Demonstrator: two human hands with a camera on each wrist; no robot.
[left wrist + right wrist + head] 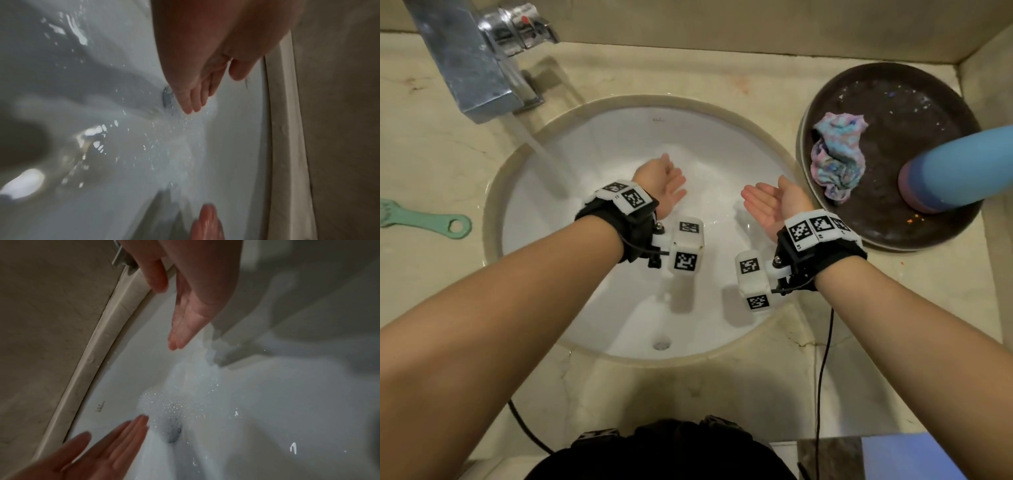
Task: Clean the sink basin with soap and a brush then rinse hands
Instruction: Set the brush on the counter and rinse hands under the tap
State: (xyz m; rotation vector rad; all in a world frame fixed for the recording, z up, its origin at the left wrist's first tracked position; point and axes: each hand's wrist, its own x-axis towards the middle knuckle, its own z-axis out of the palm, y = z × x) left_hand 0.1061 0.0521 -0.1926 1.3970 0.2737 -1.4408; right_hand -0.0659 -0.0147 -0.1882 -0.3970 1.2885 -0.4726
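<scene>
Over the white sink basin [619, 137] I hold both hands apart, wet, fingers straight, holding nothing. My left hand [666, 181] is just right of the running water stream [548, 161], palm turned to the right. My right hand [765, 202] faces it, palm toward the left. In the left wrist view my left hand [195, 94] hangs above the drain [167, 97] and foam [180, 146]. The right wrist view shows my right hand [185, 321] at the top and my left hand [115, 446] at the bottom left. A green brush handle [424, 222] lies on the counter at the left.
The chrome faucet [479, 68] stands at the back left with water flowing. A dark round tray [935, 99] at the right holds a crumpled pastel cloth [839, 157] and a blue bottle [962, 168]. An overflow hole [662, 344] sits in the basin's near wall.
</scene>
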